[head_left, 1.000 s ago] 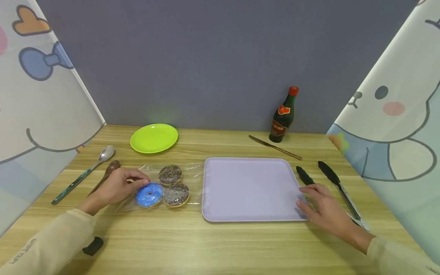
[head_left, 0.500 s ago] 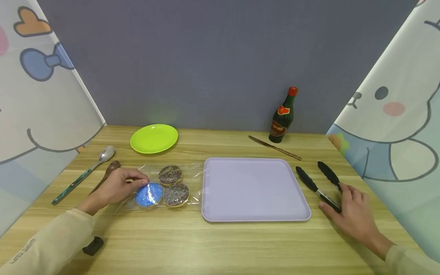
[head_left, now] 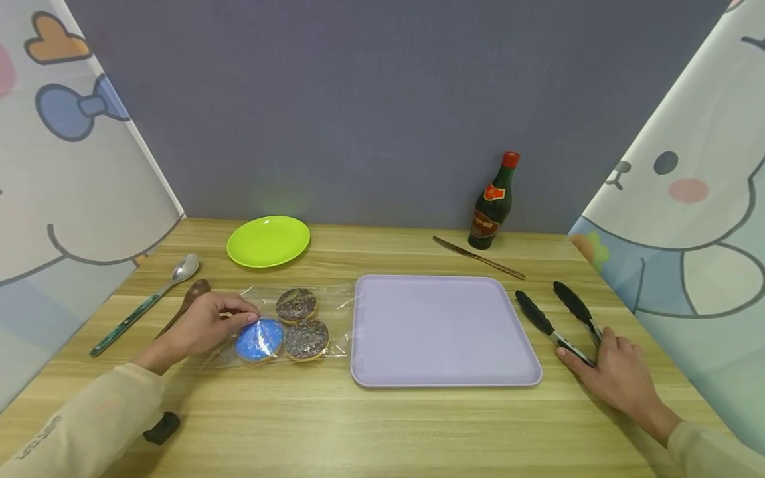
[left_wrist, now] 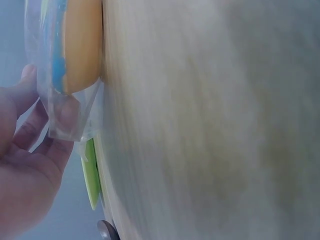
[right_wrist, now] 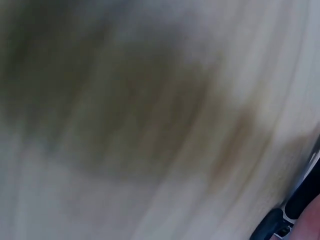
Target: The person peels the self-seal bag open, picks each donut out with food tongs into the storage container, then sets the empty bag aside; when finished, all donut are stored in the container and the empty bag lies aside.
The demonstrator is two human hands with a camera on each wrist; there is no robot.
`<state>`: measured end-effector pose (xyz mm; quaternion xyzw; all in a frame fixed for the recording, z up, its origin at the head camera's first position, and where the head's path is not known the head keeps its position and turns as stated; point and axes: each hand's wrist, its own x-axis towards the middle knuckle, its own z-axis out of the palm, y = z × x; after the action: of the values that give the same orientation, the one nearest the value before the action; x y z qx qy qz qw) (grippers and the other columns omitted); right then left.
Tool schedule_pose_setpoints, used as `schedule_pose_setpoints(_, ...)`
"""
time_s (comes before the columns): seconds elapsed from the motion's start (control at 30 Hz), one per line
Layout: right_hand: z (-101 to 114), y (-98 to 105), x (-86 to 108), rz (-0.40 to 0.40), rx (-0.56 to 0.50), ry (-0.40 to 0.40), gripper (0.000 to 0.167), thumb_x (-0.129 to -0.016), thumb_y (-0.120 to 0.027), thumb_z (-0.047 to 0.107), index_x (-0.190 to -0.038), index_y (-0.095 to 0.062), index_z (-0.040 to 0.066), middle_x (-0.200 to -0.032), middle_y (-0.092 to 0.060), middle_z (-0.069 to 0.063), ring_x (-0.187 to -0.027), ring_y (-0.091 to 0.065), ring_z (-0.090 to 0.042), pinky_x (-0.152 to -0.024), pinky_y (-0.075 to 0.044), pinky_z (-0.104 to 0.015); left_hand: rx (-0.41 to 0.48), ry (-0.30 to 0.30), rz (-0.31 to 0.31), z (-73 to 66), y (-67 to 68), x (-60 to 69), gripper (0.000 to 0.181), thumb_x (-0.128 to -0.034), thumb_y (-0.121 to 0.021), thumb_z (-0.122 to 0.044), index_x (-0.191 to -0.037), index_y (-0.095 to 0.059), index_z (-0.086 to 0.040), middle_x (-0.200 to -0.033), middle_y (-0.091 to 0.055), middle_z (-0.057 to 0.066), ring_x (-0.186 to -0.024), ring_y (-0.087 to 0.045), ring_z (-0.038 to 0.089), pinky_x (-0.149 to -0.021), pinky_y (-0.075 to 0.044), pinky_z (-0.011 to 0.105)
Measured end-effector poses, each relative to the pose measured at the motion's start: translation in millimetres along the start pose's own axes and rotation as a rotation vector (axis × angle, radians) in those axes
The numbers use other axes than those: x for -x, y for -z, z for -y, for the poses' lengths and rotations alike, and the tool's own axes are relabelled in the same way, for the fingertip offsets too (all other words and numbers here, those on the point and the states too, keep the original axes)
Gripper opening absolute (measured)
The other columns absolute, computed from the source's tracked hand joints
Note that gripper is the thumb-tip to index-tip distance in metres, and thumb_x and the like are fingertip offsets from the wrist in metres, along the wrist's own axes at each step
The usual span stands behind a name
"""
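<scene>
My left hand [head_left: 209, 325] pinches the left end of a clear plastic bag [head_left: 339, 309]. Inside the bag lie a blue-iced doughnut [head_left: 258, 340] and two chocolate doughnuts [head_left: 306, 340] with sprinkles. The left wrist view shows thumb and fingers on the bag's edge, just beside the blue doughnut [left_wrist: 82, 45]. On the far right, my right hand [head_left: 621, 375] holds a pair of black-tipped metal tongs [head_left: 534, 313], whose arms are spread and point away from me. Its palm hides the handle end. Only part of the tongs [right_wrist: 305, 192] shows in the right wrist view.
A lilac tray [head_left: 445, 332] lies between the bag and the tongs. Behind it are a table knife [head_left: 478, 257] and a dark bottle [head_left: 491, 209]. A green plate [head_left: 269, 242] sits at back left. A spoon [head_left: 146, 302] and a brown utensil [head_left: 194, 292] lie left.
My right hand has moved from the tray's right edge rightward to the tongs and taken hold of them. The left hand has stayed on the bag.
</scene>
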<state>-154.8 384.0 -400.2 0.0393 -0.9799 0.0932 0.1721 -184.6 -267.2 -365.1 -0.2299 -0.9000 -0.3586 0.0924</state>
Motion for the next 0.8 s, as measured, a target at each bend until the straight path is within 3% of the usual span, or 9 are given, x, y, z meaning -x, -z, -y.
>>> schedule_pose_setpoints(0.27, -1.2, 3.3, -4.5, 0.070, -0.052, -0.063, 0.087, -0.082, -0.067, 0.052, -0.104, -0.044, -0.029, -0.083, -0.046, -0.040, -0.078, -0.047, -0.054, -0.065, -0.037, -0.059, 0.003, 0.004, 0.008, -0.9, 1.4, 0.2, 0.008, -0.0857, -0.070, -0.005, -0.086, -0.074, -0.013, -0.082, -0.068, -0.002, -0.076, -0.061, 0.007, -0.061, -0.050, 0.024)
schedule_pose_setpoints(0.47, 7.7, 7.7, -5.1, 0.086, -0.096, -0.077, 0.088, -0.080, -0.070, 0.051, -0.116, -0.042, -0.025, -0.092, -0.045, -0.038, -0.080, -0.049, -0.050, -0.063, -0.039, -0.057, 0.000, -0.011, 0.005, -0.4, 0.2, -1.1, 0.007, -0.0860, -0.070, -0.007, -0.086, -0.074, -0.013, -0.082, -0.068, -0.006, -0.076, -0.061, 0.007, -0.062, -0.050, 0.024)
schedule_pose_setpoints(0.6, 20.9, 12.3, -7.6, 0.056, -0.142, -0.010, 0.085, -0.078, -0.074, 0.047, -0.123, -0.043, -0.018, -0.096, -0.047, -0.032, -0.079, -0.051, -0.042, -0.062, -0.041, -0.055, 0.002, -0.011, 0.002, -0.3, -0.3, -1.7, 0.007, -0.0862, -0.070, -0.007, -0.086, -0.074, -0.012, -0.082, -0.068, -0.007, -0.076, -0.061, 0.008, -0.061, -0.049, 0.025)
schedule_pose_setpoints(0.8, 47.5, 15.0, -15.4, -0.026, -0.199, 0.178, 0.072, -0.071, -0.082, 0.038, -0.119, -0.055, -0.007, -0.098, -0.057, -0.017, -0.078, -0.052, -0.028, -0.062, -0.041, -0.044, -0.005, -0.002, 0.006, -0.3, 0.1, -1.5, 0.006, -0.0862, -0.070, -0.009, -0.086, -0.074, -0.012, -0.083, -0.069, -0.005, -0.078, -0.061, 0.008, -0.063, -0.050, 0.025)
